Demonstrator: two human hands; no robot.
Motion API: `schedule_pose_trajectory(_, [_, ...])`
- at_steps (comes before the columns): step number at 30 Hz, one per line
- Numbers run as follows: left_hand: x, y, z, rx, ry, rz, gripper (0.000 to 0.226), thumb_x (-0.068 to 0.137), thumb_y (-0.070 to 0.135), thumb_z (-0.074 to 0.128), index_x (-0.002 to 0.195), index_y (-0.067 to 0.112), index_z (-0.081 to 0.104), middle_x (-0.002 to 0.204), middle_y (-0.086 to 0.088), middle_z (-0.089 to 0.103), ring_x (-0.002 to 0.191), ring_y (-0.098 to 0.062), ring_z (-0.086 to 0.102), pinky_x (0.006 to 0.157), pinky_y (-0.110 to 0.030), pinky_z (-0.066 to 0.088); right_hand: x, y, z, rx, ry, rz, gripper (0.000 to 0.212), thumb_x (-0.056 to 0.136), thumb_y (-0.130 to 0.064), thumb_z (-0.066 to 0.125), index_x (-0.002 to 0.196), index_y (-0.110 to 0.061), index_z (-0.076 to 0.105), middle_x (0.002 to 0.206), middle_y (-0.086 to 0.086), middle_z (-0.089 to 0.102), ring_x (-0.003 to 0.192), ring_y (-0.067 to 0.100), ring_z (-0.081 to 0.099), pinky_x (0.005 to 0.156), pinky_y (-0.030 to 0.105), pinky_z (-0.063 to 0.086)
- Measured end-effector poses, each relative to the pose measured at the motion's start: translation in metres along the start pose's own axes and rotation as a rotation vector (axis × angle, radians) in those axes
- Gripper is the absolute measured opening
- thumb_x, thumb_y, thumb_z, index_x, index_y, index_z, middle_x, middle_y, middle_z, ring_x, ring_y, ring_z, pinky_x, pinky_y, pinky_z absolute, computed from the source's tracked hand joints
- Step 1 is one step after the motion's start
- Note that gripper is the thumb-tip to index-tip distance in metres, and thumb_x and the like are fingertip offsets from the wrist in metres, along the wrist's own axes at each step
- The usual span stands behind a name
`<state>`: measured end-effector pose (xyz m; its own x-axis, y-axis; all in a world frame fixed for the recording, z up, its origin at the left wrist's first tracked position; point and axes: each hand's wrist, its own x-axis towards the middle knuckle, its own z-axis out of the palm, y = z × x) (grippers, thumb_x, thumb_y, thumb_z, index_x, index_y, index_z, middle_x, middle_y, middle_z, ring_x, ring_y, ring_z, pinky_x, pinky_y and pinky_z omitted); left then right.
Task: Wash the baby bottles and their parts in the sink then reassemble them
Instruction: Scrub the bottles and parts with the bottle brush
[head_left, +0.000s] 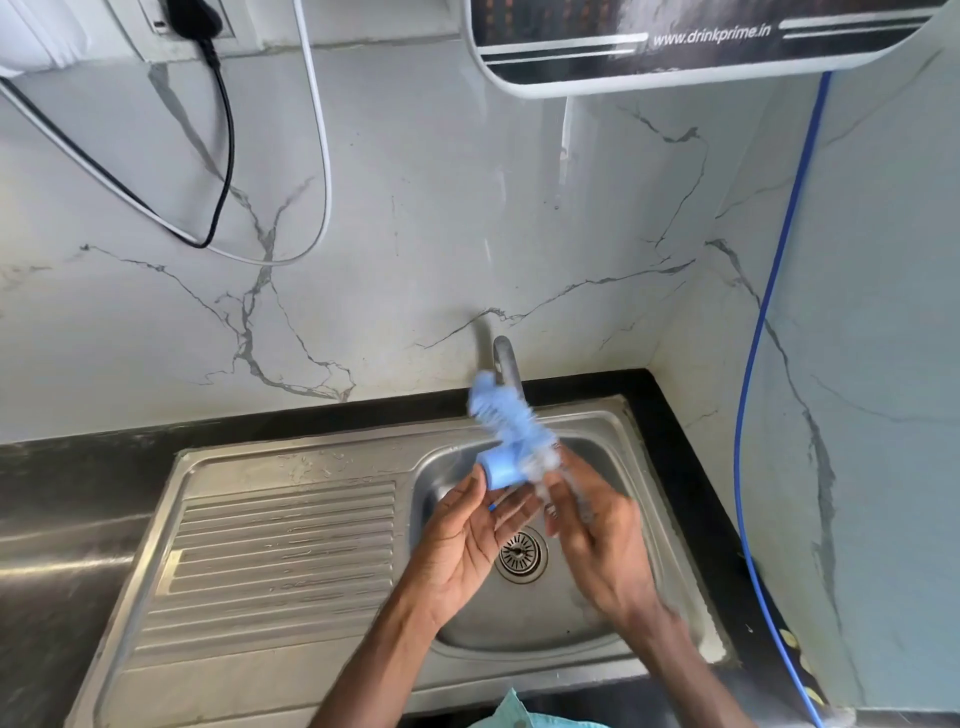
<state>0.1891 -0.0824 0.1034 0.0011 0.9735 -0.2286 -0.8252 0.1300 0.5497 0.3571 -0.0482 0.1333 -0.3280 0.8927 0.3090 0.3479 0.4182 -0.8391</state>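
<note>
Both hands are over the basin of the steel sink (670, 525), which fills the lower middle of the view. The left hand (467, 535) lies palm up, its fingers mostly straight, and pinches a blue bottle ring (500, 472) between thumb and fingertips. The ring sits at about 12 o'clock from that palm, above the basin and clear of its floor.

The right hand (597, 530) comes in from 5 o'clock and is smeared by blur. Its fingers look clasped round the pale handle of a bottle brush (501, 410), though the exact wrap is hard to read. The brush's blue sponge head slants up toward 11 o'clock, its lower end touching the ring and its tip crossing in front of the tap (505, 358). The tap stands at the basin's 12 o'clock edge.

The drain (521, 555) shows between the two wrists, at the basin's centre. A ribbed draining board (280, 540) with water drops on it lies at 9 o'clock of the basin, and a dark counter (691, 415) frames the sink.

On the marble wall (415, 234), a black cable (226, 156) and a white cable (323, 156) hang at 10 to 11 o'clock. A water purifier (701, 52) sits at 1 o'clock, and a blue hose (769, 312) drops down at 3 o'clock
</note>
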Motion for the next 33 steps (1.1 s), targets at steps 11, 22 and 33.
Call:
schedule_pose_trajectory(11, [0.007, -0.006, 0.0, -0.094, -0.033, -0.074, 0.065, 0.094, 0.029, 0.075, 0.147, 0.001, 0.051, 0.145, -0.025, 0.053, 0.124, -0.033, 0.059, 0.108, -0.044, 0.052, 0.0, 0.003, 0.001, -0.081, 0.047, -0.004, 0.047, 0.11, -0.021, 0.052, 0.146, -0.05, 0.047, 0.06, -0.005, 0.062, 0.04, 0.016, 0.056, 0.036, 0.039, 0.047])
schedule_pose_trajectory(22, [0.009, -0.003, -0.004, -0.104, 0.052, -0.03, 0.083, 0.08, 0.02, 0.087, 0.149, -0.003, 0.047, 0.135, -0.021, 0.058, 0.11, -0.027, 0.062, 0.091, -0.033, 0.057, -0.014, -0.008, 0.012, -0.089, -0.091, -0.007, 0.048, 0.107, -0.031, 0.049, 0.151, -0.048, 0.044, 0.056, 0.003, 0.057, 0.043, 0.017, 0.054, 0.044, 0.038, 0.049])
schedule_pose_trajectory(33, [0.003, -0.003, -0.002, -0.074, 0.028, -0.109, 0.071, 0.081, 0.03, 0.085, 0.143, 0.006, 0.057, 0.135, -0.022, 0.063, 0.119, -0.035, 0.062, 0.106, -0.052, 0.047, -0.012, 0.008, 0.01, -0.121, -0.025, 0.012, 0.05, 0.109, -0.026, 0.05, 0.149, -0.054, 0.043, 0.057, 0.005, 0.059, 0.04, 0.018, 0.054, 0.038, 0.041, 0.047])
